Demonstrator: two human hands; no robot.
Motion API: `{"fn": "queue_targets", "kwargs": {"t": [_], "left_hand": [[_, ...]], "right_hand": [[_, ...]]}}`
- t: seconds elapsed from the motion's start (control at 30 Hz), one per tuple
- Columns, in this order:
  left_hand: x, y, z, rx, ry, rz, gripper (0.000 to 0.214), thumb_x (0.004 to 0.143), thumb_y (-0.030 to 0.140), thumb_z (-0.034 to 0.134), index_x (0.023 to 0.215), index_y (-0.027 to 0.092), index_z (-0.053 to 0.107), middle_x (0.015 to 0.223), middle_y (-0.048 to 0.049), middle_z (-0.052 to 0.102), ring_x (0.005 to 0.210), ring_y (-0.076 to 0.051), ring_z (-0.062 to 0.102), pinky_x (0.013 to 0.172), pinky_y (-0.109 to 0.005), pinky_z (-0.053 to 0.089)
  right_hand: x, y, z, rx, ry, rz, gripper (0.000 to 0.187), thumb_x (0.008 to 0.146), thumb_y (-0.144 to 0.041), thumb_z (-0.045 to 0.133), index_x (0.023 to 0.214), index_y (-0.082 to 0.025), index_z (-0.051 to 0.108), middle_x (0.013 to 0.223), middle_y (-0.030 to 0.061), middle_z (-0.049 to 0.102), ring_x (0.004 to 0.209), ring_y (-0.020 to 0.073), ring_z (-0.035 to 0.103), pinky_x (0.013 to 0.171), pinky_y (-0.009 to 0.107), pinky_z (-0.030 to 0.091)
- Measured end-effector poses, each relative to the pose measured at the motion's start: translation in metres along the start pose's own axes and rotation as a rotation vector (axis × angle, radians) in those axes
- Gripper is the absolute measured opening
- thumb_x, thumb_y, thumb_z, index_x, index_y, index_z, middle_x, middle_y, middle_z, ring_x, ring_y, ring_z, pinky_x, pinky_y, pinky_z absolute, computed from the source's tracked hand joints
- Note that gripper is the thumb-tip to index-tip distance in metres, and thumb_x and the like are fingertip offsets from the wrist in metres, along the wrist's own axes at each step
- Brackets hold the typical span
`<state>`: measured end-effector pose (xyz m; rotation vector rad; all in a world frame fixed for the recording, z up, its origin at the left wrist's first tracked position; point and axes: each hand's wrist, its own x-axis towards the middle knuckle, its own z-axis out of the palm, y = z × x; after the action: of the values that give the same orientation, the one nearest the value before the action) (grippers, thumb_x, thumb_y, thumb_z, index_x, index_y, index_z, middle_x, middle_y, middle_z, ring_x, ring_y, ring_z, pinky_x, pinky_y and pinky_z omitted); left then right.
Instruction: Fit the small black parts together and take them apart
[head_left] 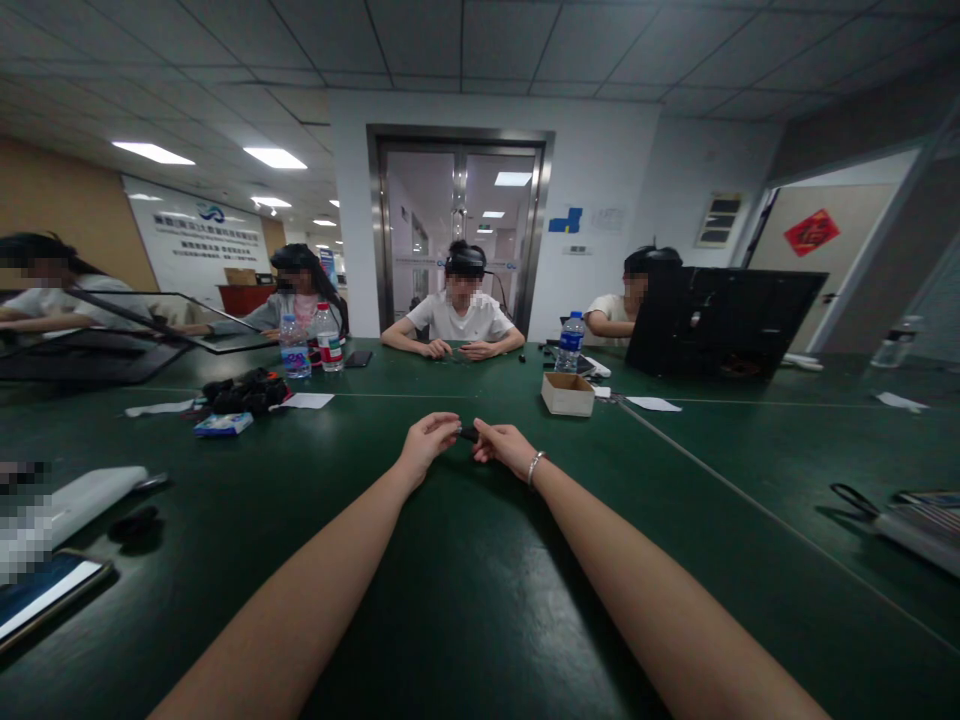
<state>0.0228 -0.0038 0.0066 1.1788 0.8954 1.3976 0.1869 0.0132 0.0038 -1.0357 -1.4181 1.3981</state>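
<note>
Both my arms stretch out over the dark green table. Between my fingertips is a small black piece with what looks like a short metallic end on its left; its exact kind is too small to tell. My right hand is closed around the black part, thumb and fingers pinched. At the metallic end, my left hand is pinched with thumb against fingers. The two hands are close together, a little above the tabletop or resting near it; I cannot tell which. A silver bracelet circles my right wrist.
Ahead stands an open cardboard box, near a water bottle. Left of my hands lie a black tangled heap and a blue-white packet. A phone lies near left. A co-worker sits opposite; a black monitor stands right.
</note>
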Motion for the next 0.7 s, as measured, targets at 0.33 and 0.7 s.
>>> {"fn": "queue_targets", "kwargs": {"t": [0.33,0.7], "left_hand": [[0.0031,-0.0041,-0.0001,0.180,0.005,0.006,0.033,0.061,0.037,0.069,0.083,0.015,0.058,0.067,-0.0009,0.057,0.060,-0.010,0.055,0.051,-0.019,0.042],[0.0054,-0.0065,-0.0017,0.166,-0.002,-0.015,0.031,0.065,0.040,0.065,0.081,0.014,0.058,0.069,-0.0026,0.059,0.058,-0.010,0.056,0.049,-0.019,0.040]], "right_hand": [[0.0028,0.0028,-0.0009,-0.024,-0.006,-0.023,0.032,0.076,-0.041,0.059,0.067,-0.010,0.055,0.056,0.0044,0.061,0.046,0.0084,0.058,0.045,0.017,0.048],[-0.0031,-0.0016,-0.0004,0.044,-0.025,-0.040,0.019,0.073,-0.023,0.065,0.083,-0.010,0.055,0.057,0.0019,0.061,0.044,0.0070,0.056,0.043,0.015,0.046]]}}
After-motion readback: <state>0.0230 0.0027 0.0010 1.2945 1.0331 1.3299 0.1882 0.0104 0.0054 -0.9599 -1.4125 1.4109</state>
